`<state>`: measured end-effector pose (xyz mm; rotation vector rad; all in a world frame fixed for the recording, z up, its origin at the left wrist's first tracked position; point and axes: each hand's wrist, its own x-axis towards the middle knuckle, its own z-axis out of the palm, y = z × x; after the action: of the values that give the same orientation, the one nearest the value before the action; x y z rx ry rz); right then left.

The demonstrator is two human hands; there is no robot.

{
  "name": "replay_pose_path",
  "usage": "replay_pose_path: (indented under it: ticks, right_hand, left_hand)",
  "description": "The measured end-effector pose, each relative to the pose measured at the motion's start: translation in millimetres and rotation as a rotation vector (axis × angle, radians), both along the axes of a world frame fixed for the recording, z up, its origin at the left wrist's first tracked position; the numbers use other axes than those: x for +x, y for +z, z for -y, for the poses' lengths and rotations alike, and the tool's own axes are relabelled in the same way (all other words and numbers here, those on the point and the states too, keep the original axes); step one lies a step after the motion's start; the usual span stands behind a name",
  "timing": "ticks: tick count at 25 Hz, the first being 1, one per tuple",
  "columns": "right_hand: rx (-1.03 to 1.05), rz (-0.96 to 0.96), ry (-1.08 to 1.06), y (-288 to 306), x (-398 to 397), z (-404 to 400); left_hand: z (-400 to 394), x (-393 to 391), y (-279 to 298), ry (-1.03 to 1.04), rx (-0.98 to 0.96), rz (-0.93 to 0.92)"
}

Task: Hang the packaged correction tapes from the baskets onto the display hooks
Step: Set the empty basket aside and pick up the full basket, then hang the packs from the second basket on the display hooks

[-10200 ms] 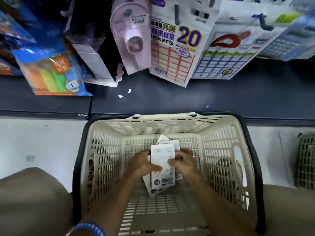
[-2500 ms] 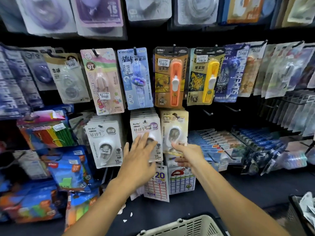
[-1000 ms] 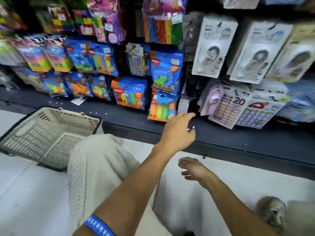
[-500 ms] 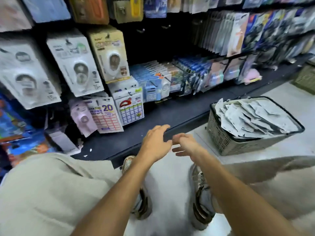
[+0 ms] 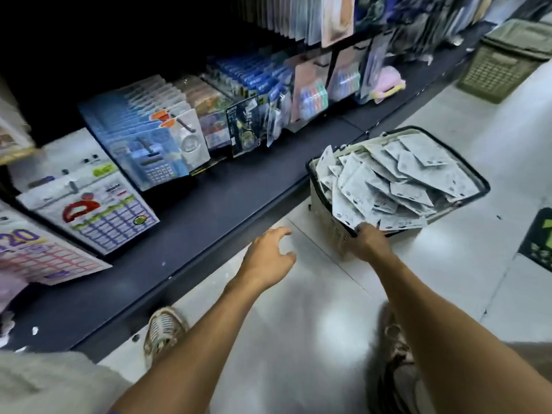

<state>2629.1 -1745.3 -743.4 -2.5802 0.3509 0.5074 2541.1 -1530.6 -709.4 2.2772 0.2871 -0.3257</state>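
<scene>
I see my right hand (image 5: pixel 369 245) at the near rim of the basket (image 5: pixel 328 225), right of the frame's centre. Its fingers (image 5: pixel 360 230) curl over the dark edge there, touching the lowest of the packets, but I cannot tell whether they grip the rim or a packet. The basket stands on the pale floor (image 5: pixel 298 294) just beside the dark shelf (image 5: pixel 209 210), and it is heaped with white packaged correction tapes (image 5: pixel 397 177), lying backs up in a loose pile that rises above the rim.

My left hand (image 5: pixel 267 259) hangs in mid-frame over the floor, near the shelf edge. Its fingers are loosely spread and slightly bent, holding nothing, with the forefinger pointing toward the basket. The two hands are apart.

On the shelf's hooks, in the upper left and centre, hang rows of packets: blue calculator cards (image 5: pixel 140 138), label sheets (image 5: pixel 89 210) at the left edge, and dark and pastel packs further right. A second, greenish basket (image 5: pixel 501 64) sits in the upper right corner. My two shoes (image 5: pixel 162 333) show on the floor at the bottom.
</scene>
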Motion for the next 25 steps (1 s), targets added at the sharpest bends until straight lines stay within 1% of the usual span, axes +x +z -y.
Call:
replay_pose_path:
  ticks: [1,4,6,9,11,13,16,20,23,25]
  right_hand:
    - [-0.053,0.007,0.028,-5.9,1.8,-0.3]
    - [-0.148,0.153,0.075,-17.8,-9.4,-9.5]
    - [-0.201,0.209,0.126,-16.3,-14.0,-13.8]
    - [-0.245,0.122,0.293,-6.5,-26.2,-29.4]
    - [-0.239,0.066,0.425,0.0,-46.6,-49.0]
    - [-0.217,0.014,0.574,0.9,-74.9,-72.6]
    - [-0.143,-0.028,0.777,-9.7,-129.8,-109.6]
    - [-0.052,-0.041,1.063,-20.2,-203.8,-155.7]
    - [0.000,-0.040,1.274,0.4,-227.5,-167.6]
    - [0.025,-0.029,1.470,20.8,-225.7,-160.2]
  left_hand:
    - [3.4,8.6,-3.8,0.003,-0.003,-0.017]
    - [5.9,30.2,-11.9,0.053,-0.027,-0.039]
    - [7.2,39.7,-19.0,0.086,-0.048,-0.039]
    - [8.8,48.1,-30.6,0.211,-0.133,-0.068]
    - [4.4,48.7,-35.4,0.390,-0.242,-0.087]
    - [-5.9,46.5,-36.9,0.558,-0.296,-0.061]
    - [-30.0,35.6,-27.5,0.676,-0.235,0.002]
    - [-64.4,-9.9,-14.4,0.733,-0.143,0.070]
    - [-81.5,-60.2,-12.0,0.709,-0.062,0.006]
    - [-87.5,-90.9,-11.2,0.674,0.059,-0.042]
